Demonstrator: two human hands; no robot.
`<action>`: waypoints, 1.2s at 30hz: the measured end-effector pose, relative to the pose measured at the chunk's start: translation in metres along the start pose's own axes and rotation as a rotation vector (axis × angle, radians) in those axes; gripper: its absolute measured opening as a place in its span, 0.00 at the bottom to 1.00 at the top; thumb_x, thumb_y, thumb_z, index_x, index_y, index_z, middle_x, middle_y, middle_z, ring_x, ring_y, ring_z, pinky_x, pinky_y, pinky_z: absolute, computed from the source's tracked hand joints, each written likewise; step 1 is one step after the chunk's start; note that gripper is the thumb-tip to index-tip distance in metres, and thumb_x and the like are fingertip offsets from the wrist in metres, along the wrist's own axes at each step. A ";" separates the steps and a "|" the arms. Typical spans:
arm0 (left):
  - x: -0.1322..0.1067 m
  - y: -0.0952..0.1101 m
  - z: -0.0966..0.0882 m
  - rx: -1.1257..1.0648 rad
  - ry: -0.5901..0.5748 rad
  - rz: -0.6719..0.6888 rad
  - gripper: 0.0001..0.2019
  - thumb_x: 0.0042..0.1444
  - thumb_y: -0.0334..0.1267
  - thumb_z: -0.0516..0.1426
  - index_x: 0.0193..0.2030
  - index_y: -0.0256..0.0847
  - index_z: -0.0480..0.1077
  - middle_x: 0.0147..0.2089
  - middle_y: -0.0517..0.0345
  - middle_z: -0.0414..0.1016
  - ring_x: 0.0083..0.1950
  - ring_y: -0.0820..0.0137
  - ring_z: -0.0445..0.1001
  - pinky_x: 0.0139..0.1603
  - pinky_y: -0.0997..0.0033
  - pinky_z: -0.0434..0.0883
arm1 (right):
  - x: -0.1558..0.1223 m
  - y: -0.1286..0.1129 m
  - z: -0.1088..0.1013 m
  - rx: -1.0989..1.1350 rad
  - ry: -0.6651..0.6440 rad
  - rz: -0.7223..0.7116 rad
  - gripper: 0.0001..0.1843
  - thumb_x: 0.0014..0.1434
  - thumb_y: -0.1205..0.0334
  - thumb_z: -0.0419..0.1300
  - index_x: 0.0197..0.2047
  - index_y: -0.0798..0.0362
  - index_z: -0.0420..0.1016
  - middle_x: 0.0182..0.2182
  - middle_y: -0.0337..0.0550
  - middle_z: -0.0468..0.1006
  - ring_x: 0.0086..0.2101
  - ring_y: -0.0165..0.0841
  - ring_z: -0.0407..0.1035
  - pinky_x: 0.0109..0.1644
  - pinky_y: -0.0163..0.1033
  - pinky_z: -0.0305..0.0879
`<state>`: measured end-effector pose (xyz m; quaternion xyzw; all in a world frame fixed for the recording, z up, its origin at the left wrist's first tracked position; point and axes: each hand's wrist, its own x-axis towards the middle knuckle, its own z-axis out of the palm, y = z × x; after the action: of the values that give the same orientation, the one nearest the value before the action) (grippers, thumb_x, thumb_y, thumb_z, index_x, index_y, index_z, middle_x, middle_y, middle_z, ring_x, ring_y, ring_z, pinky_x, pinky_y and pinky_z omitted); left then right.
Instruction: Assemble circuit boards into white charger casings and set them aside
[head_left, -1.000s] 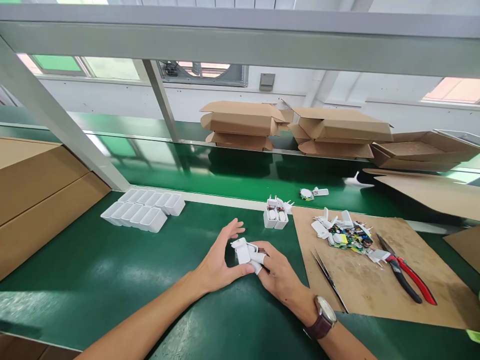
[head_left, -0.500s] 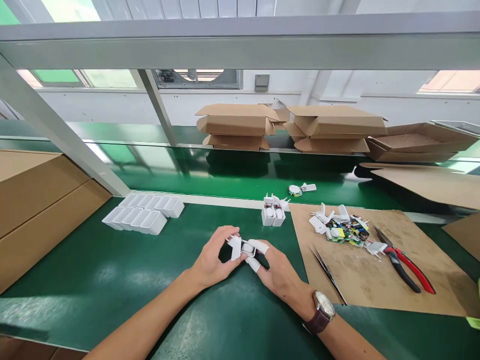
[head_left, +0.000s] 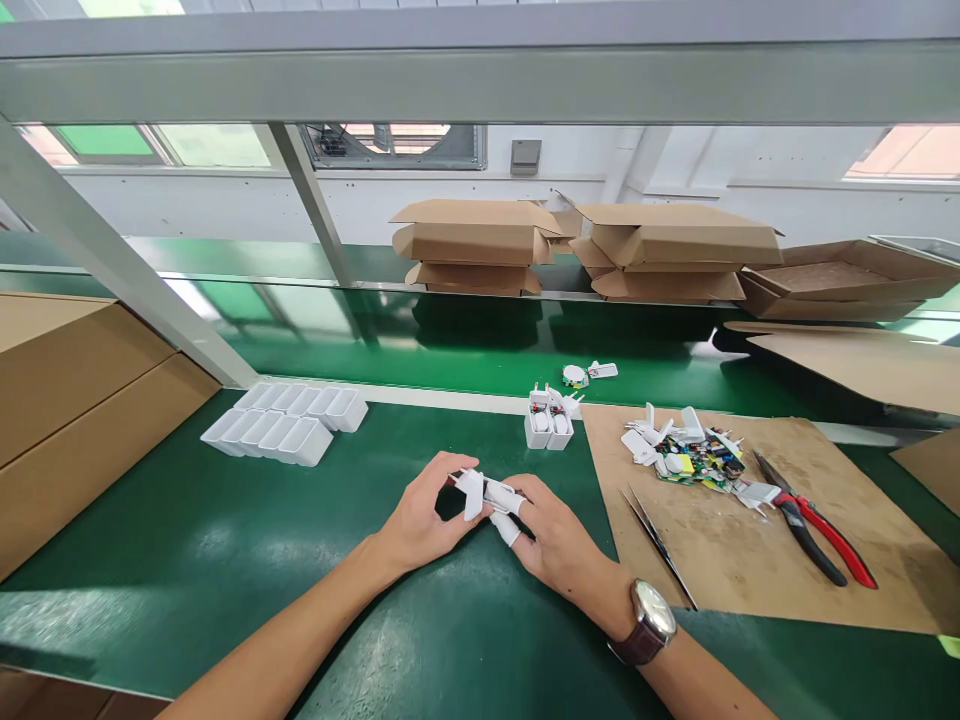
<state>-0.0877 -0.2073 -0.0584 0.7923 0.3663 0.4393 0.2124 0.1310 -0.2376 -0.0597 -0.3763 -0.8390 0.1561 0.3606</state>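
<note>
The white plug (head_left: 472, 492) was held between the left hand (head_left: 418, 512) and right hand (head_left: 561, 542), flat face tilted, pins toward the left hand, body partly hidden.

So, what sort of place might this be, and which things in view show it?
Probably an electronics assembly bench, perhaps in a factory: there is a heap of circuit boards, pliers lying beside it, and rows of white cases.

We can read no text, label, brand, number or sign anywhere here. The watch dial (head_left: 655, 608) is too small for us to make out any figures, and any print on the heaped circuit boards (head_left: 699, 463) is too fine for us to read.
</note>
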 end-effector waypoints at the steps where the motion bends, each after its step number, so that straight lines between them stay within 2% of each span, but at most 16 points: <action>1: 0.000 0.000 0.000 -0.001 -0.003 0.001 0.20 0.60 0.41 0.63 0.57 0.44 0.66 0.45 0.54 0.77 0.41 0.68 0.78 0.42 0.66 0.79 | 0.000 0.000 0.000 0.011 0.004 0.001 0.17 0.66 0.71 0.57 0.56 0.48 0.72 0.46 0.48 0.77 0.44 0.40 0.75 0.47 0.46 0.78; 5: -0.001 0.001 0.000 -0.009 -0.029 -0.022 0.20 0.60 0.41 0.63 0.57 0.45 0.66 0.44 0.55 0.77 0.41 0.68 0.78 0.43 0.66 0.79 | 0.001 0.001 -0.001 0.089 0.064 0.047 0.18 0.67 0.67 0.59 0.59 0.47 0.70 0.45 0.47 0.78 0.41 0.38 0.76 0.44 0.43 0.78; 8: -0.002 -0.001 0.002 -0.025 -0.037 -0.039 0.20 0.60 0.42 0.63 0.57 0.45 0.66 0.44 0.56 0.77 0.41 0.68 0.78 0.44 0.65 0.79 | 0.002 0.000 -0.002 0.092 0.049 0.033 0.15 0.67 0.68 0.58 0.55 0.47 0.74 0.45 0.47 0.78 0.42 0.38 0.76 0.44 0.43 0.78; 12: -0.005 -0.005 0.006 -0.073 -0.020 -0.094 0.29 0.60 0.42 0.63 0.65 0.47 0.60 0.46 0.56 0.75 0.45 0.66 0.79 0.50 0.60 0.80 | 0.004 0.001 0.001 0.150 0.074 0.043 0.14 0.65 0.68 0.59 0.52 0.47 0.77 0.43 0.47 0.78 0.41 0.37 0.75 0.44 0.42 0.78; 14: -0.006 -0.006 0.008 -0.082 -0.020 -0.110 0.40 0.56 0.44 0.67 0.71 0.49 0.52 0.50 0.55 0.74 0.48 0.64 0.79 0.54 0.56 0.79 | 0.005 0.002 0.004 0.256 0.128 0.119 0.12 0.65 0.65 0.60 0.51 0.47 0.78 0.45 0.48 0.79 0.43 0.38 0.76 0.46 0.43 0.78; 16: -0.007 -0.004 0.009 -0.069 -0.036 -0.077 0.51 0.50 0.46 0.71 0.74 0.51 0.46 0.56 0.51 0.72 0.53 0.59 0.78 0.56 0.51 0.78 | 0.006 0.002 0.006 0.484 0.169 0.294 0.13 0.65 0.58 0.61 0.52 0.48 0.78 0.46 0.48 0.80 0.43 0.39 0.77 0.46 0.45 0.79; 17: -0.007 -0.001 0.010 -0.057 -0.041 -0.044 0.53 0.49 0.45 0.72 0.75 0.50 0.44 0.58 0.48 0.71 0.54 0.58 0.77 0.56 0.49 0.77 | 0.006 0.001 0.007 0.639 0.170 0.404 0.15 0.66 0.53 0.60 0.53 0.49 0.78 0.46 0.49 0.81 0.43 0.40 0.78 0.46 0.47 0.79; 20: -0.006 0.008 0.013 -0.018 -0.013 0.086 0.46 0.57 0.37 0.66 0.75 0.50 0.43 0.58 0.46 0.72 0.55 0.58 0.76 0.57 0.48 0.77 | 0.008 -0.005 0.008 1.084 0.101 0.658 0.23 0.66 0.45 0.59 0.54 0.53 0.76 0.42 0.50 0.83 0.41 0.43 0.80 0.47 0.53 0.79; 23: -0.003 0.016 0.015 0.008 0.050 0.201 0.42 0.61 0.33 0.61 0.76 0.49 0.43 0.57 0.46 0.73 0.55 0.58 0.76 0.56 0.50 0.77 | 0.010 -0.012 0.005 1.293 0.061 0.735 0.24 0.63 0.45 0.62 0.51 0.56 0.77 0.41 0.53 0.84 0.42 0.46 0.81 0.51 0.57 0.77; 29: -0.001 0.017 0.012 0.036 0.066 0.259 0.42 0.61 0.34 0.61 0.76 0.45 0.44 0.57 0.44 0.74 0.57 0.57 0.77 0.56 0.52 0.77 | 0.011 -0.014 0.002 1.383 0.086 0.766 0.21 0.59 0.48 0.67 0.48 0.55 0.78 0.41 0.52 0.85 0.44 0.48 0.81 0.57 0.60 0.73; 36: -0.001 0.013 0.012 0.044 0.058 0.283 0.41 0.61 0.33 0.62 0.76 0.43 0.46 0.59 0.42 0.74 0.59 0.57 0.76 0.59 0.52 0.76 | 0.011 -0.014 0.004 1.401 0.119 0.794 0.20 0.57 0.50 0.69 0.47 0.55 0.79 0.42 0.52 0.85 0.46 0.49 0.81 0.58 0.60 0.72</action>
<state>-0.0730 -0.2166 -0.0568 0.8276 0.2662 0.4794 0.1204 0.1158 -0.2387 -0.0494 -0.3405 -0.3292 0.7419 0.4746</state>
